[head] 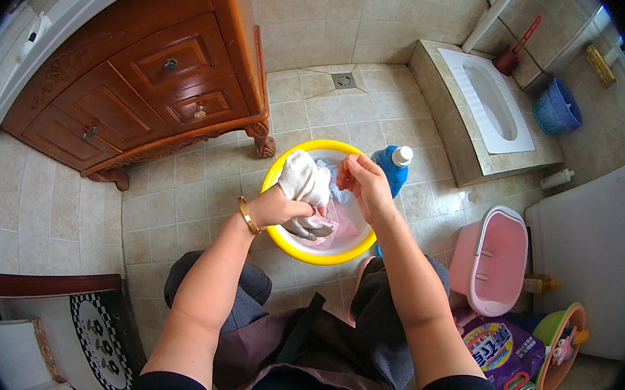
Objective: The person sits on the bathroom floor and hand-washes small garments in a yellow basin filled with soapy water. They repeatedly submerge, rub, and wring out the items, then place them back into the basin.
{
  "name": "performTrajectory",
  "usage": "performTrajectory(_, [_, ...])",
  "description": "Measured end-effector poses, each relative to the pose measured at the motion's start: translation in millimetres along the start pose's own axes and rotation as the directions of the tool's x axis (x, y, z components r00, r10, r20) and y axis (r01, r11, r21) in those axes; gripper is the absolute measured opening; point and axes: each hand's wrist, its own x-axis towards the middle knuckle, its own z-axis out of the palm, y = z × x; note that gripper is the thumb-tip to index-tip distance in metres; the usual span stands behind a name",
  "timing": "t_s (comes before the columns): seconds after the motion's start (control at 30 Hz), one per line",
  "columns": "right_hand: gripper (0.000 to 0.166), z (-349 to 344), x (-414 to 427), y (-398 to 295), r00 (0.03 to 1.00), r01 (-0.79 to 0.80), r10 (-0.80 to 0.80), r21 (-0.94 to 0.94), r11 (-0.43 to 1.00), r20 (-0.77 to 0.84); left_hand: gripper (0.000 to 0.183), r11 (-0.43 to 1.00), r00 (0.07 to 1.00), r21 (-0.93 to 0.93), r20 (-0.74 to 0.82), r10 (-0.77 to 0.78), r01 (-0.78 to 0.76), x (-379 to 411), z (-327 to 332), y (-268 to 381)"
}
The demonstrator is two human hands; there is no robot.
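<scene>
In front of me on the floor stands a round white basin with a yellow rim (314, 258). My left hand (275, 209), with a gold bangle at the wrist, grips a bunched white cloth (305, 178) over the basin. A grey-tipped part of fabric (309, 229) hangs below that hand. Above the basin's right side is my right hand (367, 186), its fingers curled in and nothing visible in them. Pink fabric (343, 228) and light-blue fabric (339, 192) lie inside the basin. A blue bottle with a white cap (392, 169) stands just beyond the right hand.
A carved wooden vanity cabinet (148, 75) is at the left. Far right, a squat toilet (488, 102) sits on a tiled step, with a blue basket (557, 109) beside it. Nearer are a pink bucket (463, 256), a purple detergent bag (525, 348) and stacked basins (547, 379).
</scene>
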Motion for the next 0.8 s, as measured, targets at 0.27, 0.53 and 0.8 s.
performTrajectory(0.27, [0.055,6.6,-6.8,2.2,0.919,-0.288,0.295,-0.065,0.955,0.260,0.030,0.988,0.979,-0.030,0.136,-0.149,0.154,-4.8,6.1,9.4])
performTrajectory(0.53, [0.049,7.6,-12.7,3.1,0.806,-0.344,0.376,-0.155,0.926,0.456,0.018,0.959,0.898,0.079,0.337,-0.281,0.271,-5.2,7.3,12.4])
performTrajectory(0.8, [0.025,5.7,-15.6,-21.5,0.943,-0.195,0.267,-0.319,0.927,0.197,0.033,0.792,0.874,0.437,0.027,-0.486,0.427,-2.0,10.2,-10.9])
